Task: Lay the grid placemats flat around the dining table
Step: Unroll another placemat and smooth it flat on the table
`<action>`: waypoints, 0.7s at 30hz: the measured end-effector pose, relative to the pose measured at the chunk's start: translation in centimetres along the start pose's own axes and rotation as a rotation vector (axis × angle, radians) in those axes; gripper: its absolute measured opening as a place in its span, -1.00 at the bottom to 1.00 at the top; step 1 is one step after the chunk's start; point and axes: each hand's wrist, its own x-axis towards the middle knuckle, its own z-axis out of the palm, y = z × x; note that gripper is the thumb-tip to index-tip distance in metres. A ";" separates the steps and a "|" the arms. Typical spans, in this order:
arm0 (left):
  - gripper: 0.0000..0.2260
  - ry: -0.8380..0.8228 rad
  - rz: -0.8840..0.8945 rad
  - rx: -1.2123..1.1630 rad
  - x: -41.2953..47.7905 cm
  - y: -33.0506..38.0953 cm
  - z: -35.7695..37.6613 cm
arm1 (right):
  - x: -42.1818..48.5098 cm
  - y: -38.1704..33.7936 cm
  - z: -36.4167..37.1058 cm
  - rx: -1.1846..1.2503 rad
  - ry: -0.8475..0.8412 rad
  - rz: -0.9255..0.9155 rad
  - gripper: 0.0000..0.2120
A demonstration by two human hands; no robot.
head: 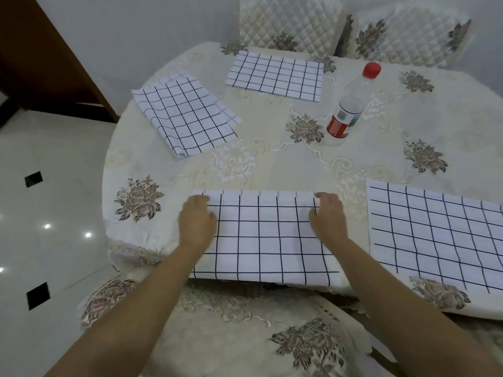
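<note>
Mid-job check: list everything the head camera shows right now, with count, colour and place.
near placemat: 1, white with dark grid, at the table's near edge
right placemat: 1, same pattern, flat, near right
far placemat: 1, same pattern, flat, by the far chairs
left placemat: 1, same pattern, far left, a second layer showing at its right edge
bottle: 1, clear with red cap and label, upright, right of centre
tablecloth: 1, cream floral, covering the table
quilted chairs: 2, cream, far side
near chair: 1, cream floral, below the near placemat
floor: glossy white tiles with black insets, left
left hand: holding the near placemat's far-left corner
right hand: holding its far-right corner
</note>
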 end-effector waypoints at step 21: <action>-0.11 -0.549 0.602 0.593 -7.9 3.2 3.8 | -9.6 -0.7 4.8 -0.718 -0.279 -0.787 -0.09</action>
